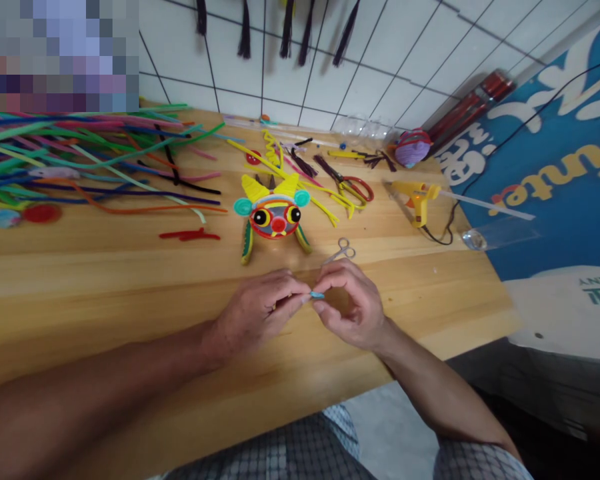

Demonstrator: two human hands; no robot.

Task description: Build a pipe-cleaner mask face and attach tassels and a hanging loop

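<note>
Low over the wooden table point(190, 280), my left hand point(257, 310) pinches one end of a small light-blue fuzzy piece point(317, 295), which looks like a bit of pipe cleaner. The thumb and forefinger of my right hand point(353, 303) close round its other end. Just beyond my fingers lies a pair of small silver scissors point(344, 249), partly covered by my right hand. A handmade animal figure point(279, 220) with yellow horns, turquoise ears, big eyes and a red nose stands beyond my hands, facing me.
A heap of coloured pipe cleaners point(95, 160) fills the back left, with short red pieces point(190, 235) nearer. Red-handled scissors point(357, 189), yellow strips point(325, 197), a purple yarn ball point(413, 150) and a yellow glue gun point(417, 197) with its cord lie at the back right.
</note>
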